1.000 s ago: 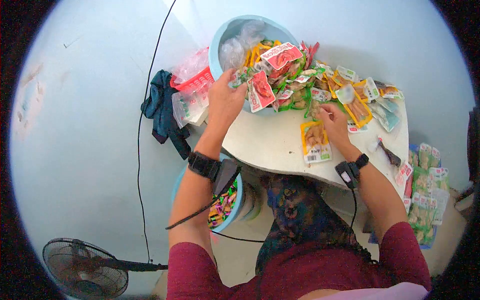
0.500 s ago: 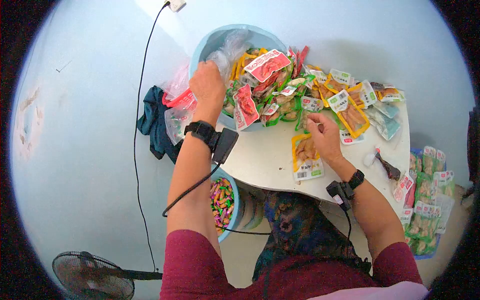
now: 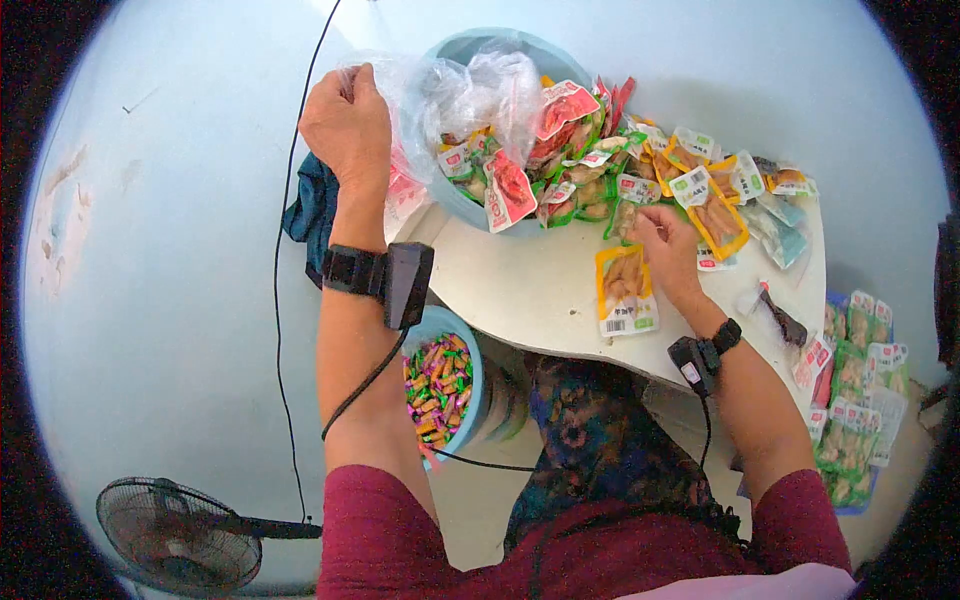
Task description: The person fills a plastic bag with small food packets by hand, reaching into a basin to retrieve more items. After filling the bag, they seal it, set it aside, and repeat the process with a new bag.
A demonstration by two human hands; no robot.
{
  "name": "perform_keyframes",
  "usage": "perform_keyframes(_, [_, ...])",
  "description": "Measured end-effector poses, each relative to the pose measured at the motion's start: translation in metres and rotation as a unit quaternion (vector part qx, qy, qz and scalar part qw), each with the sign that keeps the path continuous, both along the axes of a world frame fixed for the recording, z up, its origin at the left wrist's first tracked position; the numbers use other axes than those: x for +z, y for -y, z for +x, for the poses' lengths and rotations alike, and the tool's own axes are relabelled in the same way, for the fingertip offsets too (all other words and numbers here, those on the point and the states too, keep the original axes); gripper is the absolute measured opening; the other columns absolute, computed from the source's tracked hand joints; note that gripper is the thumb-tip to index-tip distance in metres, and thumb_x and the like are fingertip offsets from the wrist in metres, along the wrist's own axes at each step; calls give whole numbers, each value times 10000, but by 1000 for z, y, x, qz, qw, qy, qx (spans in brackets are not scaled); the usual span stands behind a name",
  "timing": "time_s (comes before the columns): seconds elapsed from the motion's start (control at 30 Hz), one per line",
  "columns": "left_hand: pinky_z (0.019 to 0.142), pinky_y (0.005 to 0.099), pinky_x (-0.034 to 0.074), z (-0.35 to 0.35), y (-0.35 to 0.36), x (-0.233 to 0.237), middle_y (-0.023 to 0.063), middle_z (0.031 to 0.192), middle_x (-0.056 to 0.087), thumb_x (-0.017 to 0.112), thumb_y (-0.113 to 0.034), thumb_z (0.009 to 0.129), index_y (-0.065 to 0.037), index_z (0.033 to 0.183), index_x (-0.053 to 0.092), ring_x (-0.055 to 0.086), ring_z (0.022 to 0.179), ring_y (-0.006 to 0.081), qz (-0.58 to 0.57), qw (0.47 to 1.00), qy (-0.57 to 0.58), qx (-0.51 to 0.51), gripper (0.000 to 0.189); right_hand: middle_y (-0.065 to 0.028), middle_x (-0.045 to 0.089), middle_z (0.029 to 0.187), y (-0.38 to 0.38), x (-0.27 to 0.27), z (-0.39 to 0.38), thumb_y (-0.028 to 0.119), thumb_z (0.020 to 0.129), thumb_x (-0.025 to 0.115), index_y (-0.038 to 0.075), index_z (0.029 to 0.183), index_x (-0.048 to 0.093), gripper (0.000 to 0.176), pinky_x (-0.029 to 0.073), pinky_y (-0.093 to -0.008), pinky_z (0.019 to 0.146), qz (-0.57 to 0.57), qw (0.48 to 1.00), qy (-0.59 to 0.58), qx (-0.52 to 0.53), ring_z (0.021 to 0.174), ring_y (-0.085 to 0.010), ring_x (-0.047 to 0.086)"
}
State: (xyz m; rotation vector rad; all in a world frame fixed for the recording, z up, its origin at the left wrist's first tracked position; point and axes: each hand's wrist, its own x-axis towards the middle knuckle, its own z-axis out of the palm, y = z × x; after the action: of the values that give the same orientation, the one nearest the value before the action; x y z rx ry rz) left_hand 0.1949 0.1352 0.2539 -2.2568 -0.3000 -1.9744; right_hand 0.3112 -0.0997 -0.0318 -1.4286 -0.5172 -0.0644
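Note:
My left hand (image 3: 348, 125) is closed on the edge of a clear plastic bag (image 3: 490, 95), which stretches across the blue tub (image 3: 455, 50). Vacuum-packed food packets fill the tub, among them a red-and-white packet (image 3: 510, 190) at its front rim. Over the white table, my right hand (image 3: 672, 250) pinches what looks like the edge of a green-edged food packet (image 3: 621, 218); its fingertips are partly hidden. Just below that hand lies a yellow-edged packet (image 3: 627, 288), flat on the table. Another yellow-edged packet (image 3: 715, 215) rests on the pile to its right.
Below the table's left edge stands a blue bucket (image 3: 478, 375) of small wrapped sweets (image 3: 435, 390). A crate (image 3: 855, 505) of green packets sits at the right. A dark packet (image 3: 783, 322) lies near the table's right edge. A fan (image 3: 180, 535) and a hanging cable (image 3: 280, 300) are at left.
My left hand has moved left and up, pulling the clear bag out across the tub's left rim. My right hand stays beside the green-edged packet, with only a slight shift.

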Motion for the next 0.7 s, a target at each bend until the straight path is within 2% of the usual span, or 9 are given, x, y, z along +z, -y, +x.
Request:
perform_keyframes(0.07, [558, 313, 453, -14, 15, -2, 88, 624, 637, 676, -168, 814, 0, 783, 700, 581, 549, 173, -52, 997, 2, -48, 173, -75, 682, 868, 5, 14, -4, 224, 911, 601, 9, 1015, 656, 246, 483, -260, 646, 15, 999, -42, 24, 700, -129, 601])
perform_keyframes(0.17, [554, 279, 442, -29, 29, -19, 53, 624, 640, 678, -172, 819, 17, 812, 711, 549, 556, 102, -177, 978, -20, -108, 193, -83, 672, 964, 14, 24, -1, 316, 938, 568, 32, 1101, 619, 331, 507, -271, 682, 65, 984, -94, 138, 787, -143, 625])
perform_keyframes(0.23, [554, 272, 439, -29, 35, -41, 44, 626, 640, 681, -167, 813, 17, 816, 712, 543, 564, 94, -205, 967, -39, -144, 187, -100, 637, 1090, 18, 35, -8, 380, 943, 544, 51, 1221, 529, 431, 543, -307, 728, 186, 937, -113, 272, 870, -171, 635])
perform_keyframes(0.3, [532, 252, 426, -27, 41, -71, 33, 631, 636, 688, -176, 822, 11, 841, 715, 537, 553, 84, -229, 953, -58, -189, 190, -109, 589, 1195, 22, 65, -33, 409, 942, 532, 48, 1318, 422, 533, 564, -351, 758, 292, 853, -205, 381, 914, -195, 631])
perform_keyframes(0.4, [488, 219, 399, -17, 57, -112, 13, 641, 625, 698, -196, 846, 0, 890, 719, 529, 528, 68, -267, 923, -98, -261, 202, -99, 592, 1175, 22, 61, -25, 380, 932, 564, 45, 1335, 392, 552, 569, -375, 760, 268, 824, -202, 457, 888, -212, 640])
perform_keyframes(0.5, [482, 216, 383, -20, 78, -128, 0, 666, 616, 699, -193, 850, -5, 893, 716, 514, 546, 57, -325, 889, -147, -286, 194, -67, 626, 1038, 22, 57, -21, 266, 897, 618, 35, 1215, 505, 408, 564, -344, 708, 222, 900, -183, 327, 825, -180, 640])
perform_keyframes(0.57, [478, 215, 371, -27, 84, -128, -5, 664, 607, 693, -191, 857, -9, 901, 713, 499, 541, 53, -357, 872, -126, -311, 189, -37, 625, 915, 24, 46, -6, 188, 851, 642, 39, 1074, 565, 279, 542, -302, 653, 189, 929, -176, 264, 752, -149, 625])
perform_keyframes(0.7, [474, 209, 337, -48, 83, -126, -22, 639, 575, 682, -187, 870, -4, 910, 702, 459, 517, 49, -422, 846, -81, -317, 188, 4, 600, 741, 36, 41, 15, 104, 775, 654, 59, 863, 615, 106, 479, -233, 573, 208, 945, -194, 164, 643, -96, 578])
